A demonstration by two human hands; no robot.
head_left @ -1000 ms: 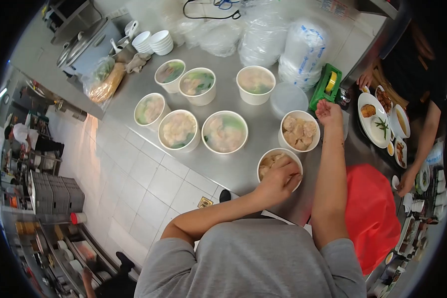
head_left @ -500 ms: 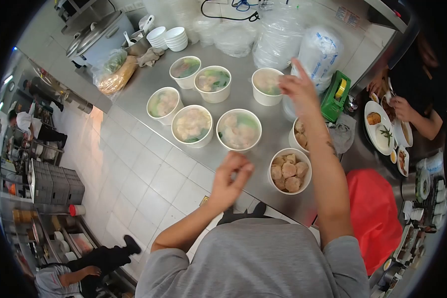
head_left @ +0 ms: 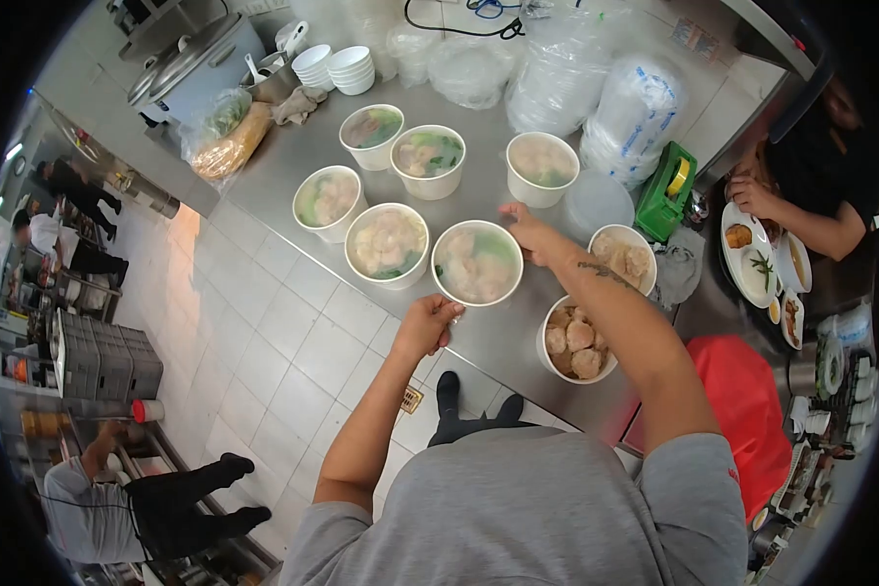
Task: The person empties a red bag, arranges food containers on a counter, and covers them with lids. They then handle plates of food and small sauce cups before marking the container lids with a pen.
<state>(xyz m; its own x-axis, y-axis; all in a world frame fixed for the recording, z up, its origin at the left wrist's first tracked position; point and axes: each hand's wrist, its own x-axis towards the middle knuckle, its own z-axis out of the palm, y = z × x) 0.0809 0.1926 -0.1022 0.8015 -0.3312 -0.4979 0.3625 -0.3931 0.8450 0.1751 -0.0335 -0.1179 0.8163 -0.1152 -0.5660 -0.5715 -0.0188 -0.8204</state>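
A white paper soup bowl [head_left: 478,264] with pale dumplings and greens stands near the table's front edge, and its hazy top looks like a clear lid. My left hand [head_left: 428,325] is closed, thumb and fingers pinched at the bowl's near left rim. On the opposite side, my right hand [head_left: 531,234] curves round the bowl's right rim, fingertips behind it. Similar dumpling soup bowls stand to the left and behind, among them a front one [head_left: 387,246] and a far right one [head_left: 542,170]. Two bowls of brownish balls [head_left: 578,342] sit under and beside my right forearm.
Translucent round lids [head_left: 598,207] lie beside a green tape dispenser [head_left: 666,190]. Plastic-wrapped packs [head_left: 635,117] and stacked white bowls [head_left: 352,70] line the back. At right, another person's hands are near a white plate [head_left: 749,256]. A red cloth [head_left: 737,415] hangs beside me.
My right hand has come down from above the far right bowl to the near soup bowl's rim. My left hand has shifted slightly to that bowl's near edge.
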